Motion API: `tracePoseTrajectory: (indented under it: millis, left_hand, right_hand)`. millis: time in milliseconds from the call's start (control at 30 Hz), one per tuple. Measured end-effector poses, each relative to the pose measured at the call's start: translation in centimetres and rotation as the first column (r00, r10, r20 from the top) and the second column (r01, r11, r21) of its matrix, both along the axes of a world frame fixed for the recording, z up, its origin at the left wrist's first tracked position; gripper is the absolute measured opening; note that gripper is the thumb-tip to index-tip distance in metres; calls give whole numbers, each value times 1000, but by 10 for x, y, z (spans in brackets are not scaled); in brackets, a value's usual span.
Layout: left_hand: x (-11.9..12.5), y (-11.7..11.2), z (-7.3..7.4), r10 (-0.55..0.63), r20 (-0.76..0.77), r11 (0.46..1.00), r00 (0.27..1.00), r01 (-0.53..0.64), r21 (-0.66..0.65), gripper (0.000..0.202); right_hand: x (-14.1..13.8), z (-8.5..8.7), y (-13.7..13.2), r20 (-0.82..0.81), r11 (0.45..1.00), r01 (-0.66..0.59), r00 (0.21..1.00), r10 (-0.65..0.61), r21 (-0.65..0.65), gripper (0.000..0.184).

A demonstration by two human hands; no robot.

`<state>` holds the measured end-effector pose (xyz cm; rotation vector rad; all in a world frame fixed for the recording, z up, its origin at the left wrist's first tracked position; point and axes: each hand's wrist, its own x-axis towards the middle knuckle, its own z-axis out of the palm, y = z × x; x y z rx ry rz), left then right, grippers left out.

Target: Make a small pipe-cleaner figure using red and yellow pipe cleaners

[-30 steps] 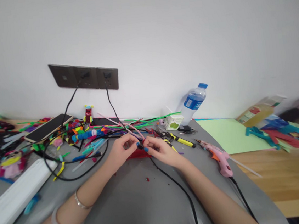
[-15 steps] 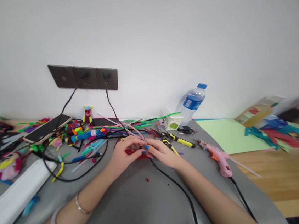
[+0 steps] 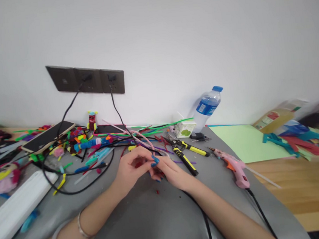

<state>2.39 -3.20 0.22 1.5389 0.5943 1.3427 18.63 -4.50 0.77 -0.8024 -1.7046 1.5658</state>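
My left hand (image 3: 132,170) and my right hand (image 3: 169,170) meet over the middle of the grey table mat (image 3: 147,219). Together they pinch a small red piece (image 3: 138,163), most of it hidden by the fingers. My right fingertips with blue nails press against the left hand's fingers. Both hands are closed. A pile of coloured pipe cleaners (image 3: 138,135) lies just beyond them. A tiny red bit (image 3: 157,191) rests on the mat below the hands.
Yellow-and-black pliers (image 3: 185,159) and a pink glue gun (image 3: 234,165) with its black cord lie to the right. A water bottle (image 3: 208,106), green paper sheet (image 3: 244,143), phone (image 3: 47,136), white power strip (image 3: 17,206) and wall sockets (image 3: 87,81) surround the mat.
My hands drew slightly toward me and lifted the red piece off the mat; the right fingers now overlap the left. The view shifted a little.
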Motion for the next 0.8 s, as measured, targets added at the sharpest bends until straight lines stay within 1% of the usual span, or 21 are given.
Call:
tracePoseTrajectory:
  millis: [133, 233, 300, 433, 633, 700, 800]
  left_hand:
    - [-1, 1, 1, -97, 66, 995, 993, 99, -30, 18]
    - [-1, 1, 2, -141, 71, 989, 987, 144, -39, 19]
    - [-1, 1, 3, -139, 57, 989, 989, 141, -37, 22]
    - [0, -2, 6, -96, 55, 995, 994, 98, -22, 24]
    - [-1, -4, 5, -100, 69, 995, 993, 98, 34, 12]
    - [-1, -4, 3, -89, 69, 995, 994, 86, 54, 10]
    - [-2, -5, 2, -75, 65, 996, 995, 71, 61, 6]
  right_hand:
    - [1, 2, -2, -1, 999, -17, 1000, 17, 27, 54]
    - [3, 3, -3, 28, 999, -25, 999, 23, 45, 55]
    - [4, 3, -4, 44, 997, -27, 999, 24, 65, 56]
    - [5, 2, -6, 54, 992, -5, 999, -2, 123, 58]
    - [5, 4, -7, 82, 981, 5, 996, -22, 193, 59]
    - [4, 6, -7, 73, 984, 3, 997, -16, 180, 58]
    - [2, 7, -8, 45, 993, -12, 999, 7, 117, 56]
